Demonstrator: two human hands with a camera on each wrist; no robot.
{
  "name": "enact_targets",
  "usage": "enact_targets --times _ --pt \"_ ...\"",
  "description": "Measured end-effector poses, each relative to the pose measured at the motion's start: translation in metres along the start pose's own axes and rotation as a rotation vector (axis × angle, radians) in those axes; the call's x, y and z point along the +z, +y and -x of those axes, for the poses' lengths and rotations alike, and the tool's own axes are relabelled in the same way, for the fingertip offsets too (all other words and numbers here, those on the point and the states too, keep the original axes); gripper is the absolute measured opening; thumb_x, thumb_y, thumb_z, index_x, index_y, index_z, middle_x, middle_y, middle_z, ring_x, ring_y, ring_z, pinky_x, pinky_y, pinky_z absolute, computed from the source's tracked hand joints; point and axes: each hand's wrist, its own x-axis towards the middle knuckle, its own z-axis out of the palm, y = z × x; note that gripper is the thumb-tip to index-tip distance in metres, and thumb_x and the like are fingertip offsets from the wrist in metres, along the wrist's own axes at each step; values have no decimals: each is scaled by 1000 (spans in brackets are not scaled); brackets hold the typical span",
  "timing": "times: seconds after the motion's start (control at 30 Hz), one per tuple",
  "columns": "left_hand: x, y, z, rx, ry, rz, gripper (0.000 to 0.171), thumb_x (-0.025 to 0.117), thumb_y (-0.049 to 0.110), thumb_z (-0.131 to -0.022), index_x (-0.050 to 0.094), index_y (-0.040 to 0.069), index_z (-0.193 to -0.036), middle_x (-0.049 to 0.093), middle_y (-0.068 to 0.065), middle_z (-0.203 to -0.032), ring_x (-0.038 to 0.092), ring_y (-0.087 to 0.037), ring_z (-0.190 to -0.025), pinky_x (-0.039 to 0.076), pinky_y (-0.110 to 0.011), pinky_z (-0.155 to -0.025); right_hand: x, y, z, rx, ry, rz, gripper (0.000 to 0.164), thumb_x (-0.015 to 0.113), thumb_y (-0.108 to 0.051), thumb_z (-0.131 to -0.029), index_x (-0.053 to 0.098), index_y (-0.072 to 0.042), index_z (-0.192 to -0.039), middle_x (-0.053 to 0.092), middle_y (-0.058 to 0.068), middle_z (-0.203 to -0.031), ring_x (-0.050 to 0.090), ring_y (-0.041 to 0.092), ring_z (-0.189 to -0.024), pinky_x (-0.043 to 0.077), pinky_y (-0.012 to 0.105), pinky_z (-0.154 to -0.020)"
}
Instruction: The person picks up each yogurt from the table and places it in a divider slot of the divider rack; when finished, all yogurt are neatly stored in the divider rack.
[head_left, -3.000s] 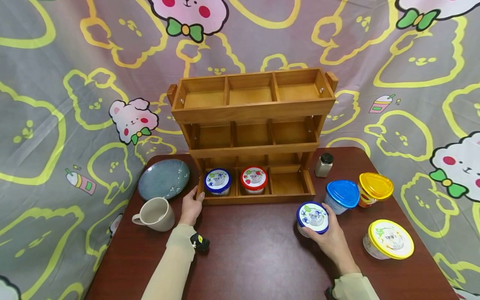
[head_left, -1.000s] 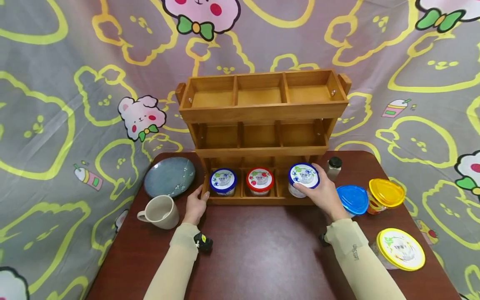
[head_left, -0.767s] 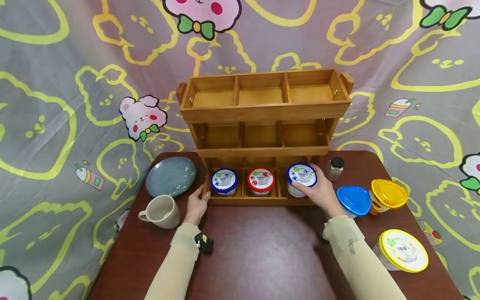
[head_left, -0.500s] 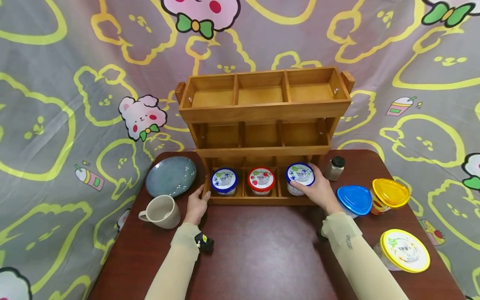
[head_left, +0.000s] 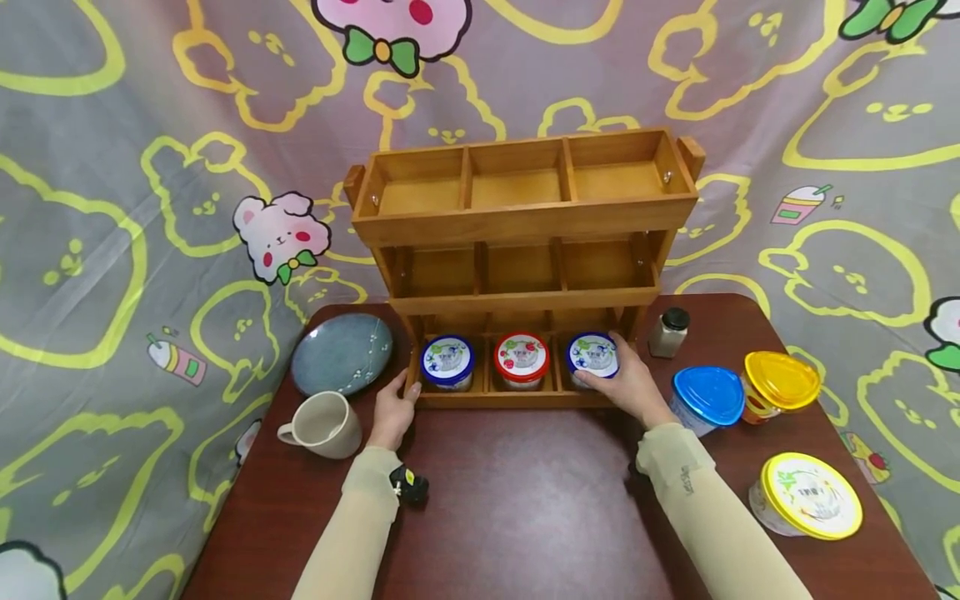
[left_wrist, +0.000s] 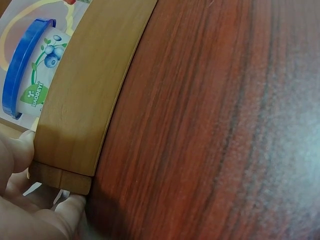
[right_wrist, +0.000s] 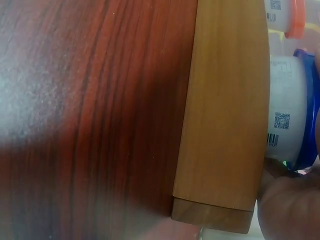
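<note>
A three-tier wooden rack (head_left: 525,223) stands at the back of the table. My left hand (head_left: 393,412) grips the left front corner of its bottom tier; in the left wrist view, thumb and fingers (left_wrist: 20,150) close around the wooden end. With my right hand (head_left: 633,385) I hold a blue-lidded tub (head_left: 592,354) by its side, in the bottom tier's right compartment. That tub's white wall (right_wrist: 287,107) shows behind the front board in the right wrist view. A red-lidded tub (head_left: 521,358) fills the middle compartment, another blue-lidded tub (head_left: 447,361) the left one.
Right of the rack stand a black-capped jar (head_left: 669,333), a bright blue-lidded tub (head_left: 708,396), an orange-yellow-lidded tub (head_left: 782,383) and a yellow-lidded tub (head_left: 810,496). A blue-grey plate (head_left: 341,354) and a beige mug (head_left: 326,425) are at left.
My right hand has carried the blue-lidded tub from the table at right into the right bottom compartment, lowering it and shifting it slightly left. My left hand stays at the rack's corner.
</note>
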Motion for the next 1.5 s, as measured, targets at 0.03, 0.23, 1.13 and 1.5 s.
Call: enact_targets --times 0.03,0.23,1.13,1.5 --pt "0 0 0 0 1 1 50 57 12 -101 44 -2 -147 46 -21 -147 38 -32 -137 24 -45 -117 0 0 0 -5 -4 5 111 77 -57 -79 20 -1 -156 37 31 -147 41 46 -130 32 61 -109" --pt "0 0 2 -10 -1 2 50 57 11 -101 43 -2 -147 47 -22 -146 40 -33 -136 26 -45 -116 -2 -2 -1 -9 -33 2 109 77 -53 -81 17 -1 -156 37 32 -146 41 46 -129 32 61 -109" --pt "-1 2 4 27 -7 35 49 57 7 -100 44 -6 -145 47 -25 -144 41 -36 -135 29 -46 -115 -90 -55 68 -97 -23 175 100 72 -58 -84 26 -6 -156 23 28 -154 36 49 -132 33 69 -102" --pt "-2 -1 3 17 -23 21 50 56 10 -101 42 -5 -147 46 -25 -146 39 -34 -137 27 -45 -116 -187 -20 163 -70 51 233 96 85 -37 -78 32 -9 -154 28 33 -146 28 55 -125 35 78 -83"
